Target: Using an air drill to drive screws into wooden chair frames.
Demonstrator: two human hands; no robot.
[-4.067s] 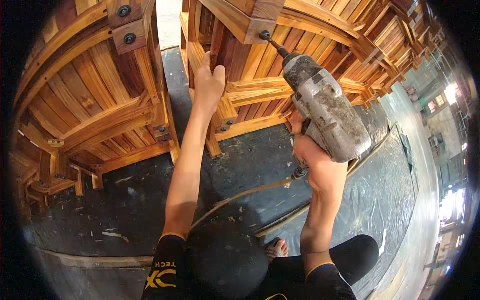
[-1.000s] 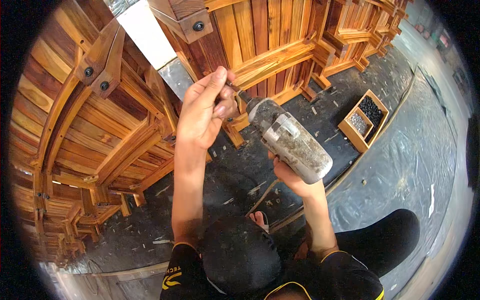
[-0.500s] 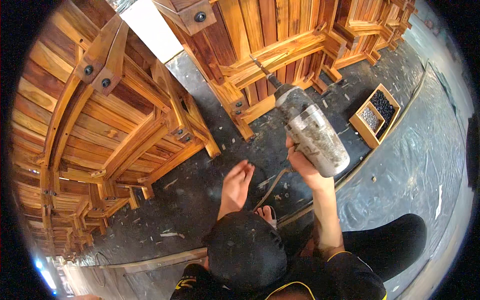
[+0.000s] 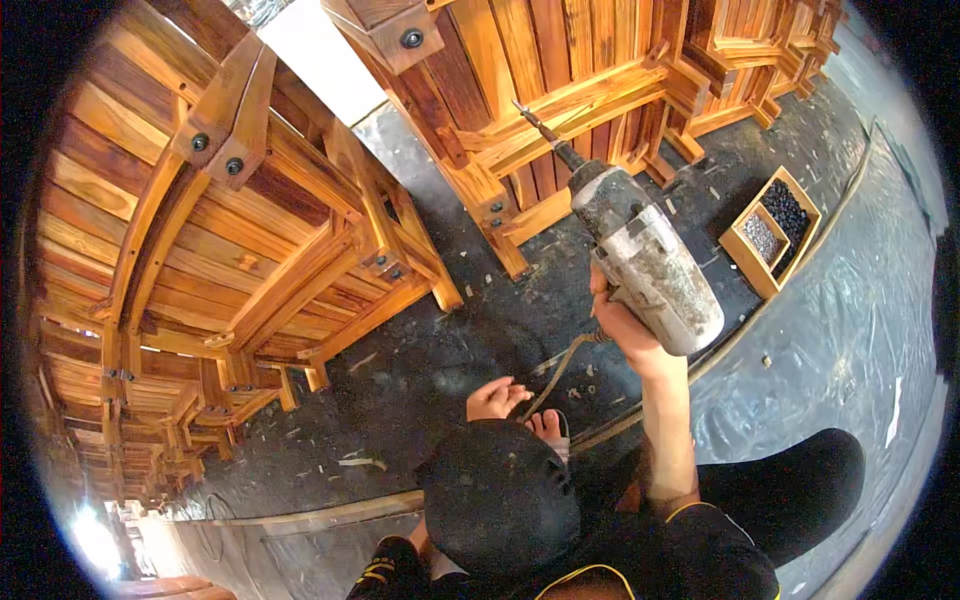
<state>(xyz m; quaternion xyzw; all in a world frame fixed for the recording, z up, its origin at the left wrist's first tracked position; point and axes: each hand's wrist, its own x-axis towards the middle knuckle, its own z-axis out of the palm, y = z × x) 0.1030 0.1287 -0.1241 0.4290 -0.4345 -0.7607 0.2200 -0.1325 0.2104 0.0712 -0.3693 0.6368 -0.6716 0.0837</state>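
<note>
My right hand grips a scuffed grey power driver with a long bit pointing up and to the left, in front of a wooden frame. A tan cord trails from below that hand down to the floor. Lower and to the left, my left hand is drawn back just above the black cap. Its fingers are curled together; whether something small is pinched in them is hidden.
Slatted wooden furniture with dark bolts lines the left and the back. At right, a divided wooden box holds silver screws and small black parts. Dark sheeting covers the floor, with scraps scattered over it.
My left hand has drawn down toward the cap, its fingers curling in. The power driver stays in my right hand, while the whole view has shifted slightly.
</note>
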